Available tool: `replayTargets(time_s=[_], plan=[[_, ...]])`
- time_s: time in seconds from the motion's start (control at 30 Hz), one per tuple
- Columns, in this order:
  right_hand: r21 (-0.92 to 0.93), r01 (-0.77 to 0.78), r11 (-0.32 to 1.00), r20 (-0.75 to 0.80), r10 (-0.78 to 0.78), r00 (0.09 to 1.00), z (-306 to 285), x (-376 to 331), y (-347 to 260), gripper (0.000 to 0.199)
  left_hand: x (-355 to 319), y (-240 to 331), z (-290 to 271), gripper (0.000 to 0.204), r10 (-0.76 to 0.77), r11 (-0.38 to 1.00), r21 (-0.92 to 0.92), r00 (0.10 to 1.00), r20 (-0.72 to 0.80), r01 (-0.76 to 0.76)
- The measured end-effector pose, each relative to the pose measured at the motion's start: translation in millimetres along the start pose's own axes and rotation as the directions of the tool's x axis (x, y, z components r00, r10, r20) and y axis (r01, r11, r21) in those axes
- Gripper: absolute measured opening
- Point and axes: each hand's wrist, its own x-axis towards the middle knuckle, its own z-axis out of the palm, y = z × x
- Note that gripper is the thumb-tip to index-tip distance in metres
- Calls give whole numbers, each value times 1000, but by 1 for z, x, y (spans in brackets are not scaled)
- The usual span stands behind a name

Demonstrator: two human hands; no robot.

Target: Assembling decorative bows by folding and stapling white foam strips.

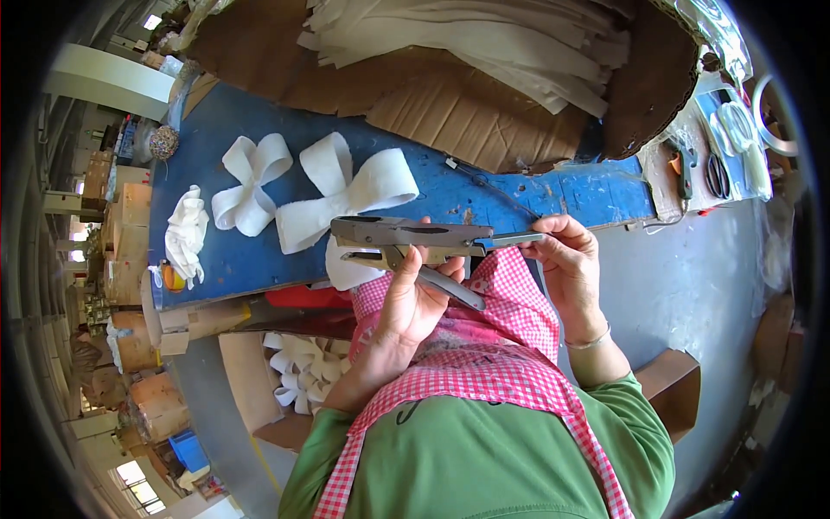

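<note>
Grey metal plier stapler [415,233] held up at the near edge of the scuffed blue counter [588,192]; left hand [411,298] half open, fingers curled about its body and lever, right hand [566,255] closed to a thumb-and-finger pinch on the slim metal strip [519,238] jutting from its end. Beyond, two broad-looped white bows [372,190], felt-like, and a torn-edged corrugated cardboard box [467,121] heaped with flat, pale strips [484,43].

Stapler [406,232]: smooth metal, slightly shiny
Bows [385,183]: matt, felt-like cloth
Table [596,189]: scuffed, faintly glossy surface
Box [484,112]: matt cardboard, rough torn edge
Apron [484,372]: matt cloth
</note>
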Motion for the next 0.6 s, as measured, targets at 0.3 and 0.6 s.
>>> replayTargets(time_s=[0.3, 0.6], plan=[[49, -146, 988, 23, 145, 989, 10, 4, 2, 6, 0, 0, 0, 51, 23, 998, 60, 998, -54, -19], [-165, 15, 986, 1, -15, 1000, 12, 3, 3, 7, -1, -1, -3, 50, 55, 995, 89, 996, -73, -48]])
